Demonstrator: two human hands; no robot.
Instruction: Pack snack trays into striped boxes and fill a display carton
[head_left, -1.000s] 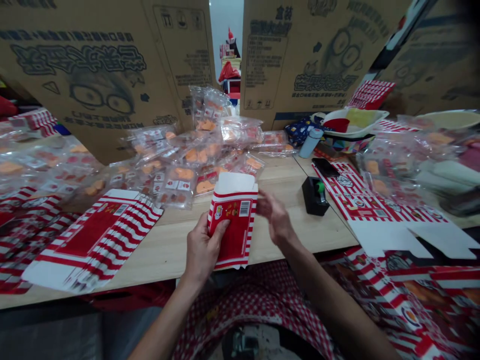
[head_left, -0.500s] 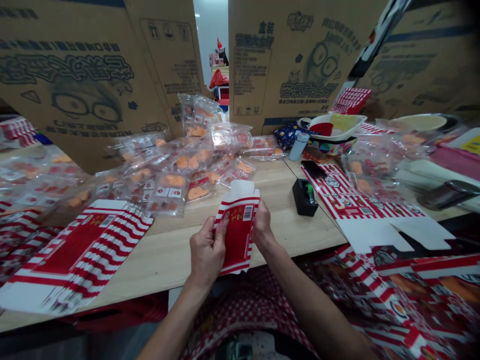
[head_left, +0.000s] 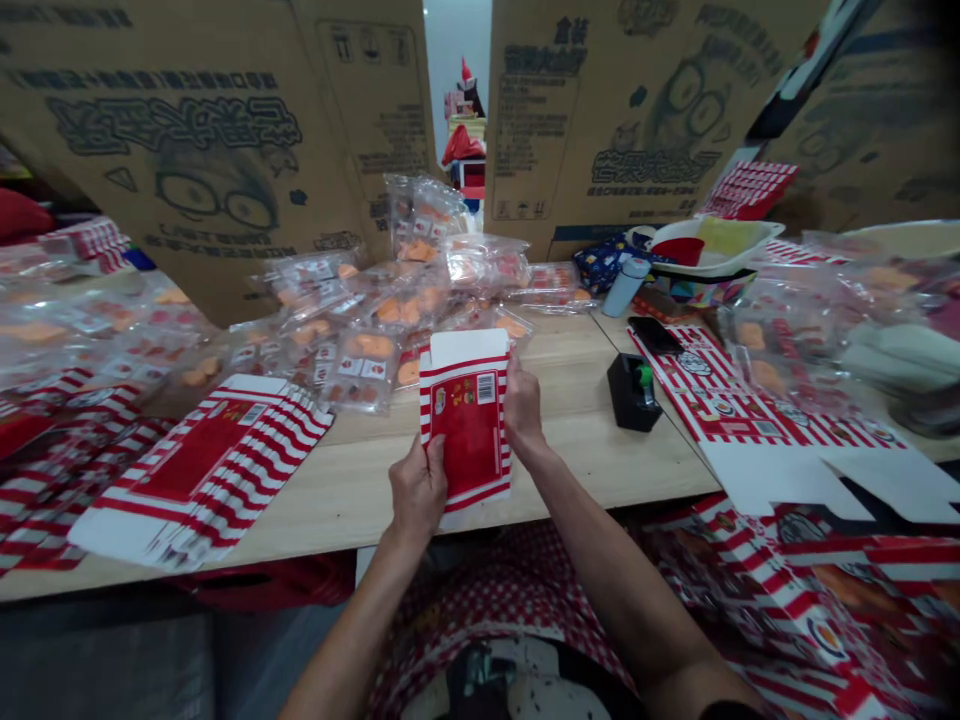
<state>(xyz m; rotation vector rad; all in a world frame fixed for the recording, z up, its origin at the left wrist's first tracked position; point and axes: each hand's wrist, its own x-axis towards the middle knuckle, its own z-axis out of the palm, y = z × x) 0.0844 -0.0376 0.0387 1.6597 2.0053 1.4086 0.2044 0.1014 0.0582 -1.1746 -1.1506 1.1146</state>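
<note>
Item in hand: one red-and-white striped carton (head_left: pixel 472 430), positioned left of the black tape dispenser (head_left: pixel 634 392) and apart from it, over the wooden tabletop (head_left: pixel 592 480). Whether its lower end touches the wood, I cannot tell. Its printed red panel and barcode face me; a white flap extends from the far end.

My left hand (head_left: pixel 418 492) grasps the carton along its lower left edge, thumb laid on the red panel. My right hand (head_left: pixel 523 400) is closed on the upper right edge; its fingers are partly hidden.

Surroundings, taken from the tape dispenser: a stack of striped cartons (head_left: pixel 214 455) lies far to the left. Clear packets with orange contents (head_left: pixel 367 370) are heaped to the left and behind. A dark phone (head_left: pixel 655 335) rests just behind, upon a striped box blank (head_left: pixel 750 415) that spreads to the right. A light blue bottle (head_left: pixel 625 288) stands farther behind.
</note>
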